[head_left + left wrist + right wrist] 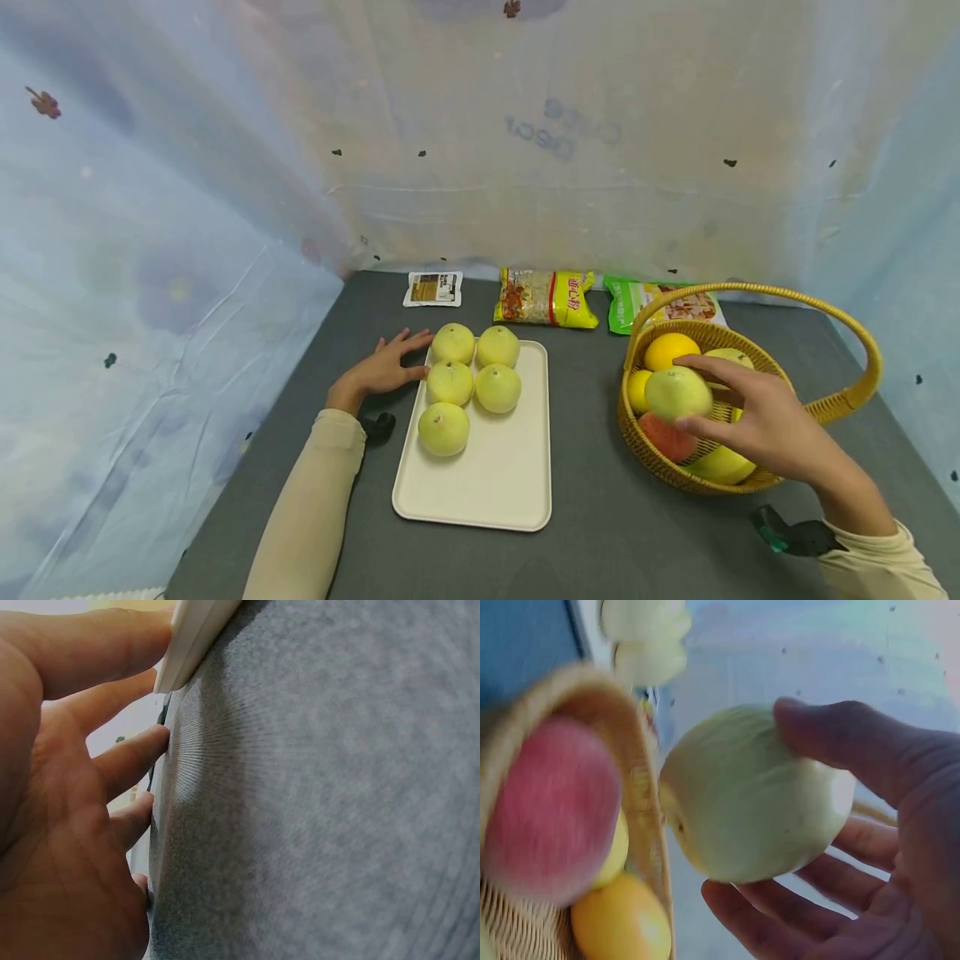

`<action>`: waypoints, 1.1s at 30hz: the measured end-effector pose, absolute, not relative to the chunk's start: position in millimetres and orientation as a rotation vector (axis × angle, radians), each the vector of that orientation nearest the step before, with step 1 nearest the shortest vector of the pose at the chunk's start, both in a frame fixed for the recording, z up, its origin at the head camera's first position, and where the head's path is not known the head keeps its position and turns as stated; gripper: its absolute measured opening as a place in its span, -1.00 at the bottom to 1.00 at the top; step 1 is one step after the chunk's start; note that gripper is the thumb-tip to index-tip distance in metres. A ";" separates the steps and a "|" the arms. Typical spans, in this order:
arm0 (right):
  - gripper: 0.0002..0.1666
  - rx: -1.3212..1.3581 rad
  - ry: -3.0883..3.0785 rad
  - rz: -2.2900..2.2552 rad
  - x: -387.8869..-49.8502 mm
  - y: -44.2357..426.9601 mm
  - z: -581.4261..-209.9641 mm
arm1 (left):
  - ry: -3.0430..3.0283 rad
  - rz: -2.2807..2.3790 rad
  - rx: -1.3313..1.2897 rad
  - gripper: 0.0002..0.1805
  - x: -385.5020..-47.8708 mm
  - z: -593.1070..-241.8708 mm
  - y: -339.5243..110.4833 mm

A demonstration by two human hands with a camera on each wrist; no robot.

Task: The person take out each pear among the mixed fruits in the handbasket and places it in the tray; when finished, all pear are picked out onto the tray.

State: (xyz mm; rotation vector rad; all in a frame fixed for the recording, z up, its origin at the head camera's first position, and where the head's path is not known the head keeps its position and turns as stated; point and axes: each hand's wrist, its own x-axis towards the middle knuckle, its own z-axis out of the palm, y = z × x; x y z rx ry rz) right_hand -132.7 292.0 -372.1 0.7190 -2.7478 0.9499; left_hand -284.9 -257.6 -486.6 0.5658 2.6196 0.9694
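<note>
Over the wicker basket [628, 429], my right hand [776, 425] grips a pale green melon [677, 395] between thumb and fingers. The right wrist view shows this melon [754, 799] held above the basket's side. Inside the basket are a reddish peach-like fruit [666, 439], an orange [670, 351], a yellow fruit [637, 390] and yellow-green fruit [723, 467], partly hidden by my hand. My left hand [381, 367] rests by the left edge of a cream tray [510, 471], fingers extended. Its thumb touches the tray's side [199, 637]. Several similar melons [444, 429] sit on the tray.
Along the back of the dark grey table [585, 500] lie a small white packet [433, 288], a yellow food bag [546, 298] and a green one [624, 304] behind the basket. The basket's tall handle [870, 367] arches to the right. Hanging sheets enclose the table.
</note>
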 end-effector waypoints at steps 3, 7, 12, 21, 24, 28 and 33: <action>-0.13 0.782 -2.700 1.021 -131.4 276.5 -371.0 | 2.619 0.973 0.568 -0.21 -285.3 -485.5 -257.4; -0.15 0.858 -2.652 1.100 -132.6 256.2 -373.6 | 2.618 0.968 0.573 -0.20 -285.7 -484.8 -256.9; -0.17 0.916 -2.657 1.175 -135.5 232.3 -382.5 | 2.614 0.969 0.579 -0.20 -286.0 -484.3 -256.4; -0.19 1.030 -2.630 1.457 -143.9 189.9 -409.9 | 2.615 0.965 0.579 -0.20 -284.8 -482.9 -256.3; -0.19 1.071 -2.607 1.521 -146.9 176.7 -420.6 | 2.611 0.970 0.586 -0.20 -284.9 -483.3 -256.5; -0.18 1.083 -2.615 1.590 -149.7 159.5 -433.6 | 2.600 0.994 0.594 -0.20 -284.3 -483.5 -257.0; -0.17 1.099 -2.583 1.670 -152.7 140.0 -451.2 | 2.596 1.001 0.589 -0.20 -282.2 -483.8 -257.2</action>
